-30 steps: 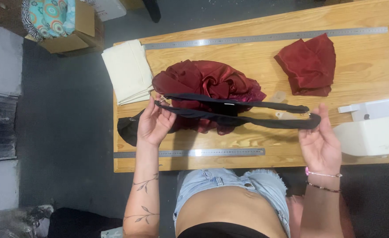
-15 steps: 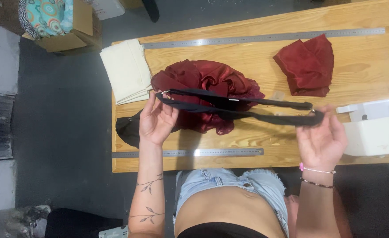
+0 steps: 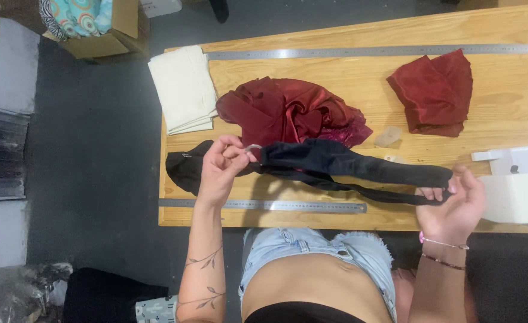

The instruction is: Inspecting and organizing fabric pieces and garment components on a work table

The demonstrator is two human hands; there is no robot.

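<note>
Stretching across the near part of the wooden table [image 3: 515,101], a long black fabric strap [image 3: 359,169] hangs taut between the person's two hands. It is dark, soft and doubled, a wider band on top and a thinner strip below, with a small metal ring [image 3: 253,147] at its left end. The left hand [image 3: 221,170] has its fingers curled shut, pinching the strap by that ring. The right hand [image 3: 455,203] is turned palm up, fingers half bent around the other end. Just at 9 o'clock from the left hand a black cloth [image 3: 186,167] droops over the table edge. At 12 o'clock from the strap sits a crumpled dark red cloth [image 3: 288,110], with folded cream fabric [image 3: 183,90] at 10 o'clock and a folded red piece [image 3: 434,93] at 1 o'clock. One steel ruler [image 3: 264,206] lies along the near edge, another [image 3: 371,52] along the far edge. Off the table at 11 o'clock stands a tan cardboard box [image 3: 111,33] holding patterned cloth.
</note>
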